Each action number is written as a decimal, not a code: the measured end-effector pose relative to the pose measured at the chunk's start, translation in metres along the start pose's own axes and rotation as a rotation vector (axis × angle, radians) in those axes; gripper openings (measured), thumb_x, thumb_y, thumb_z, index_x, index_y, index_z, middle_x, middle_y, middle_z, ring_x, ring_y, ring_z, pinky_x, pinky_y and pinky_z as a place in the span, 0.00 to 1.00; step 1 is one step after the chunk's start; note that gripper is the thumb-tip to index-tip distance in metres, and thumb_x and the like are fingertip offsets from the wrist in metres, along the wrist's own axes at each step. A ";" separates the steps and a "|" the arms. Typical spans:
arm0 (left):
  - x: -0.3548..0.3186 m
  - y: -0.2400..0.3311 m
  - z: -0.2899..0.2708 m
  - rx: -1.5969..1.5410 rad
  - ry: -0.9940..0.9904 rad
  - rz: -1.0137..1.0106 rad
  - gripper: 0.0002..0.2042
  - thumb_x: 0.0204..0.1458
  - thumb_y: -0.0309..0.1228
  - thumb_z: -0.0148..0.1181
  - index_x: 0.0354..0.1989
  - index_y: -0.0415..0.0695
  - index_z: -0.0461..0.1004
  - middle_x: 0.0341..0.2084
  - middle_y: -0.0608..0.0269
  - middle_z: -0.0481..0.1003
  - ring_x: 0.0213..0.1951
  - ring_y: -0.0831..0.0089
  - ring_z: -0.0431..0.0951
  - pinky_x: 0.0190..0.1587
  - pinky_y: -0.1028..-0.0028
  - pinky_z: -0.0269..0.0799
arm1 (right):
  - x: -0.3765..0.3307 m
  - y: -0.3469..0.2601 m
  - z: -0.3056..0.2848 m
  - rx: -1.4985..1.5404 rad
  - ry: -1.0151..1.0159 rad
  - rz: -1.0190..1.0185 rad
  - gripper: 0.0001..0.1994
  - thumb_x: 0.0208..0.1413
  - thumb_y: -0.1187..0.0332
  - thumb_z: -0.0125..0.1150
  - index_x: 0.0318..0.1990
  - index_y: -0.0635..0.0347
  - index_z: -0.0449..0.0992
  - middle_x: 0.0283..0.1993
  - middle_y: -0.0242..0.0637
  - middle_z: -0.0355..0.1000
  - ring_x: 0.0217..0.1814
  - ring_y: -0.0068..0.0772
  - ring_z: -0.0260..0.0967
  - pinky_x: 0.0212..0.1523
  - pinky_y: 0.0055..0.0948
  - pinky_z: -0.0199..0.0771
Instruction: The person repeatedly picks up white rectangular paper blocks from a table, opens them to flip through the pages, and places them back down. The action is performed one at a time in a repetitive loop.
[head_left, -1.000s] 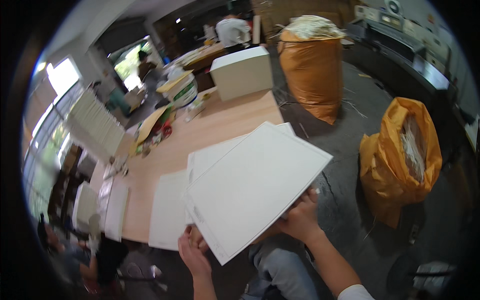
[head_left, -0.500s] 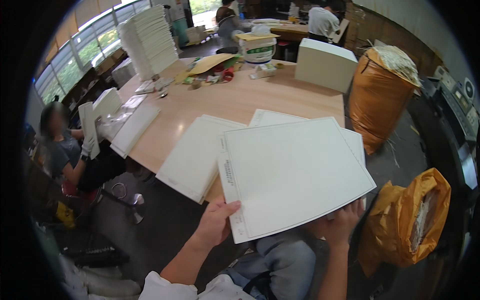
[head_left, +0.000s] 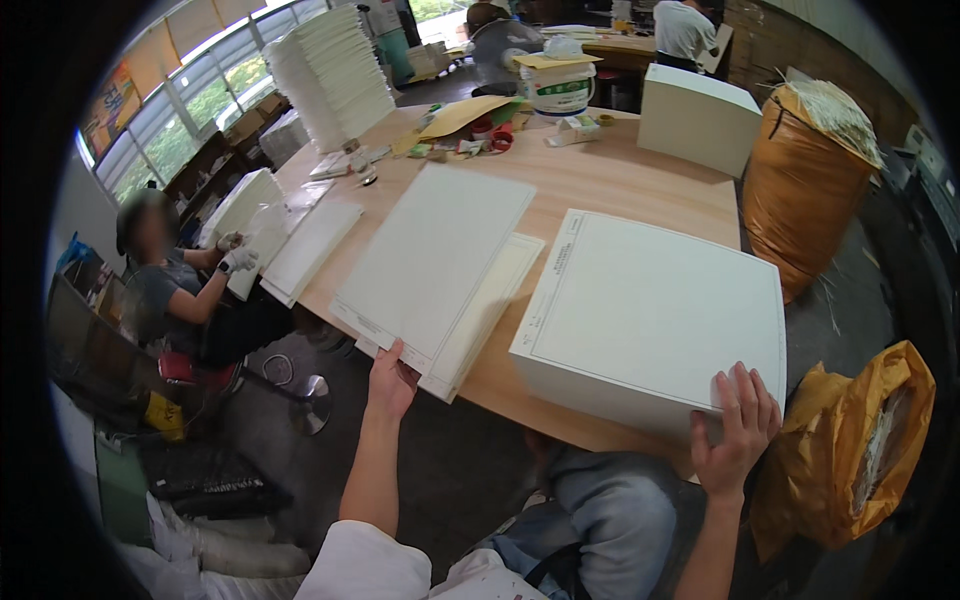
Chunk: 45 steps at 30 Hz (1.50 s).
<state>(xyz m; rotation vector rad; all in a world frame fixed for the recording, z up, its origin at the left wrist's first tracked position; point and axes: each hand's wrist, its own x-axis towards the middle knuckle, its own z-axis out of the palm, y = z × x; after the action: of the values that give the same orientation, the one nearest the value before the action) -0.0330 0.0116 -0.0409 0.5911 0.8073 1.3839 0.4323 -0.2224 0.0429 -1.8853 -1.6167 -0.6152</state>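
A large white printed sheet (head_left: 440, 255) lies at a slant over a low stack of similar sheets (head_left: 500, 300) on the table. My left hand (head_left: 393, 380) pinches its near edge, thumb on top and the other fingers hidden beneath. To the right stands a thick, squared stack of printed white sheets (head_left: 650, 300), with a framed border and small print on the top one. My right hand (head_left: 740, 420) rests on that stack's near right corner, its fingers spread and nothing held.
The wooden table (head_left: 600, 180) also bears a tall leaning paper pile (head_left: 330, 80), a white bucket (head_left: 556, 88) and a white paper block (head_left: 698, 120). Orange sacks (head_left: 810, 200) stand at the right. A gloved co-worker (head_left: 185, 280) sits at the left, handling white sheets.
The sheet has moved left from between my hands onto the low stack. My right hand has let go of it and now lies on the thick stack. The view has shifted slightly.
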 end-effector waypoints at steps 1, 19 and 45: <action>0.010 -0.013 -0.010 0.032 0.074 -0.101 0.18 0.75 0.32 0.51 0.70 0.45 0.66 0.62 0.59 0.76 0.61 0.62 0.78 0.64 0.59 0.76 | 0.001 -0.001 0.000 0.001 -0.005 -0.003 0.25 0.57 0.56 0.68 0.62 0.52 0.81 0.72 0.42 0.73 0.76 0.50 0.66 0.76 0.51 0.54; -0.024 -0.015 -0.027 0.862 0.297 0.409 0.19 0.71 0.29 0.55 0.68 0.39 0.70 0.67 0.54 0.71 0.68 0.63 0.72 0.69 0.62 0.68 | -0.031 0.034 -0.034 0.423 0.189 0.306 0.25 0.62 0.67 0.69 0.66 0.61 0.75 0.68 0.47 0.73 0.70 0.47 0.71 0.68 0.46 0.75; -0.049 -0.082 0.151 0.644 -0.461 0.405 0.53 0.60 0.65 0.63 0.82 0.38 0.52 0.78 0.49 0.60 0.78 0.57 0.58 0.80 0.55 0.51 | -0.032 0.050 -0.018 0.574 0.146 0.526 0.31 0.67 0.49 0.69 0.67 0.66 0.75 0.60 0.46 0.79 0.59 0.46 0.77 0.57 0.36 0.78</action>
<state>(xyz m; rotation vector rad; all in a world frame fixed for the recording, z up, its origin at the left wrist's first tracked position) 0.1367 -0.0328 -0.0052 1.5821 0.7694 1.2508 0.4773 -0.2625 0.0280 -1.6687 -0.9920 -0.0464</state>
